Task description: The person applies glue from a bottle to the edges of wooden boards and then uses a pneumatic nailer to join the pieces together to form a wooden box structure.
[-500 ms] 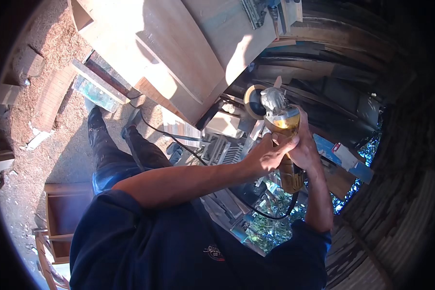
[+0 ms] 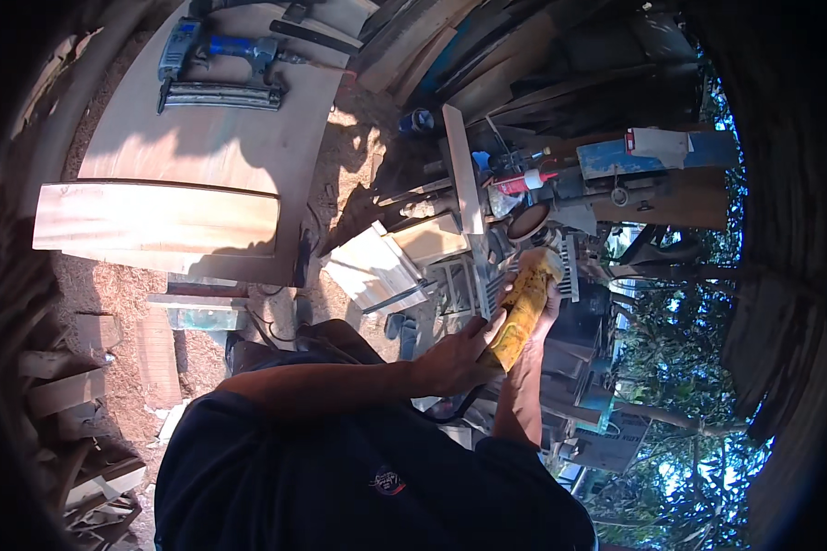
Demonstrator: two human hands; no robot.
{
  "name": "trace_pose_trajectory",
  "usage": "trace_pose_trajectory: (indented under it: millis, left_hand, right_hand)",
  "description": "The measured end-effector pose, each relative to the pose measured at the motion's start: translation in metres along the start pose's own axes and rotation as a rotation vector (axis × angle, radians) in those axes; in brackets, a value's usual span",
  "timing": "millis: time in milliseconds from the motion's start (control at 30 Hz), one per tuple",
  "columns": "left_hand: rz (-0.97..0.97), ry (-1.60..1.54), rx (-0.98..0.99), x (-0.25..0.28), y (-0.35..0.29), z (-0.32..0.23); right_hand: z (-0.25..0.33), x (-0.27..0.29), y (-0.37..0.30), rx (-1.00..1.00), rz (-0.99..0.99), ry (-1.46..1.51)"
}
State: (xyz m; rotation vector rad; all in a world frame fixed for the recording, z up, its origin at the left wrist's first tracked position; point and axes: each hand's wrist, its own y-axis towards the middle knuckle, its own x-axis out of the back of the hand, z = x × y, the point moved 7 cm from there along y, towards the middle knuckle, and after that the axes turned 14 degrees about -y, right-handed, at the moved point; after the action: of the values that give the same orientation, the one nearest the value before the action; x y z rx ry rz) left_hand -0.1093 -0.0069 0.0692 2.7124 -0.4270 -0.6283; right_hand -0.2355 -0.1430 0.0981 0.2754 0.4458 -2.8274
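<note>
A worn yellow angle grinder is held in front of my body, its head and round brown disc pointing away from me. My left hand is closed around the rear part of the body from the left. From the right, my right hand wraps the body close to the grinder's head; some of its fingers are hidden behind the tool. The disc touches nothing that I can make out. Beyond it lies a red and white bottle among cluttered tools.
To the left a wooden worktable carries a loose board and a blue and grey nail gun. Pale wooden pieces stand near my feet. A blue plank lies at the right, with stacked timber behind.
My view has turned, so the worktable now appears farther left. The grinder has come lower and slightly left in the picture and shows its yellow side. Both hands still hold it.
</note>
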Motion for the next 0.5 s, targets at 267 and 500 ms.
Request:
trace_pose_trajectory:
  millis: [267,500]
  left_hand:
    - [0.064,0.172,-0.217,-0.036,0.038,0.039]
    - [0.049,-0.621,0.317,-0.067,0.120,0.157]
  right_hand:
    - [-0.019,0.087,0.010,0.148,0.240,0.538]
    - [-0.029,0.147,0.096,0.217,0.410,0.697]
